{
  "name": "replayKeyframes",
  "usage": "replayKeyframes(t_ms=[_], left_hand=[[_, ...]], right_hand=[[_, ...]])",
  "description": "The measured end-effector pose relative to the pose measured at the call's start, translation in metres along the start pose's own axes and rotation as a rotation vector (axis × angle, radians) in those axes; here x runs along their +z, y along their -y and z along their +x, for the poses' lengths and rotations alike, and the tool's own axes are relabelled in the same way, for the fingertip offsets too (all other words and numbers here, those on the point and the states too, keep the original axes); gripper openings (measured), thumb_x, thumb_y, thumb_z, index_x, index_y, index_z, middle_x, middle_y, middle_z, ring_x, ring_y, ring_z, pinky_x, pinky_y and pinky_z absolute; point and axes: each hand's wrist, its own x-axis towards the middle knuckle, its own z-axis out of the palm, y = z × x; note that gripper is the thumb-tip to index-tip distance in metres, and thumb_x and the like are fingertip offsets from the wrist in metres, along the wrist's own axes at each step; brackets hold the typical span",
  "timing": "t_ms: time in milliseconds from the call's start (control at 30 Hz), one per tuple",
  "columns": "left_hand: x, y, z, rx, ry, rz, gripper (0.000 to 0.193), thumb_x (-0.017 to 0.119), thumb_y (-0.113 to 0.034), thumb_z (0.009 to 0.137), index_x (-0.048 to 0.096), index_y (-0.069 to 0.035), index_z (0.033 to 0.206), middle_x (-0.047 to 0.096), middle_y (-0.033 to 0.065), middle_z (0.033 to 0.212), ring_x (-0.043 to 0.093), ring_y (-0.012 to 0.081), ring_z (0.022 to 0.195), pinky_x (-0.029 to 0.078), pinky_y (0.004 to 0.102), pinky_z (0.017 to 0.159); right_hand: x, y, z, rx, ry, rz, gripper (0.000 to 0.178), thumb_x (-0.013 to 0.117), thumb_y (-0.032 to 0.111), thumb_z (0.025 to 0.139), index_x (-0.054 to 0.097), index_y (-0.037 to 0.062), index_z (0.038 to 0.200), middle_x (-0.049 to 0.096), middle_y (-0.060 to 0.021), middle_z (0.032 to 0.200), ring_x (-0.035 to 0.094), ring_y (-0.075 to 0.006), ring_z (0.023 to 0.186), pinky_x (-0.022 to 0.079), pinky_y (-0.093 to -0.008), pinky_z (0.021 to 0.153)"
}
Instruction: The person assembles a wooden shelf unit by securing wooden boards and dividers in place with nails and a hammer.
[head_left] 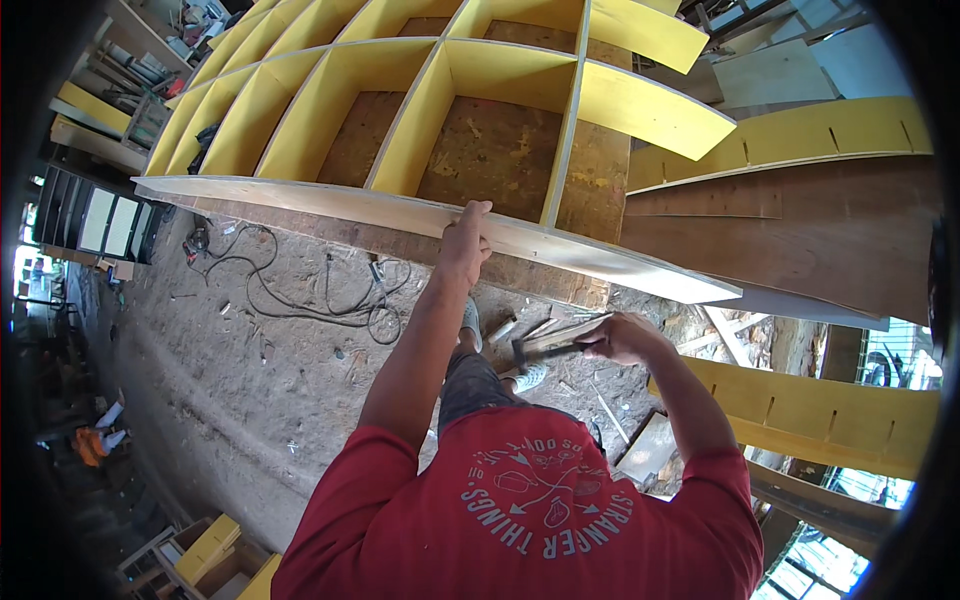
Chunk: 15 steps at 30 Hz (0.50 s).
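Observation:
A long pale plywood board (pixel 340 206) stands on edge along the front of a gridded frame of yellow panels (pixel 506 72). At the middle of the board, my left hand (pixel 466 245) is closed on its upper edge, fingers bent; I cannot make out whether anything small is under them. My right hand (pixel 622 339) is wrapped round the handle of a hammer (pixel 548 351). The hammer is held below the board, right of my legs, its dark head pointing left and apart from the wood.
The frame rests on a stained wooden workbench (pixel 597 200). Slotted yellow panels (pixel 800 400) and brown plywood sheets (pixel 780 235) lie to the right. A black cable (pixel 262 290) coils over the dirt floor near a power tool (pixel 197 238). Wood scraps litter the ground by my feet.

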Motion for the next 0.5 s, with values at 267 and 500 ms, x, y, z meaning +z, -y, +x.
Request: replayKeyframes(t_ms=[267,500], left_hand=[[-0.001,0.003,0.004,0.002,0.000,-0.023,0.084,0.082,-0.047,0.084,0.048,0.007,0.138,0.053,0.0198,0.130,0.061,0.0359,0.112,0.039,0.0593,0.117],[0.008,0.001,-0.006,0.028,-0.027,-0.040,0.058,0.082,-0.043,0.085,0.055,-0.001,0.114,0.052,0.0102,0.102,0.058,0.0227,0.080,0.050,0.0434,0.082]], right_hand=[[0.003,0.002,-0.005,0.026,-0.015,0.239,0.035,0.070,0.047,0.102,0.073,0.0403,0.136,0.081,-0.0064,0.107,0.077,-0.0248,0.086,0.060,-0.0411,0.082],[-0.013,-0.001,-0.002,0.030,-0.229,0.332,0.033,0.070,0.041,0.103,0.074,0.0358,0.135,0.081,-0.0086,0.103,0.076,-0.0249,0.082,0.059,-0.0394,0.079]])
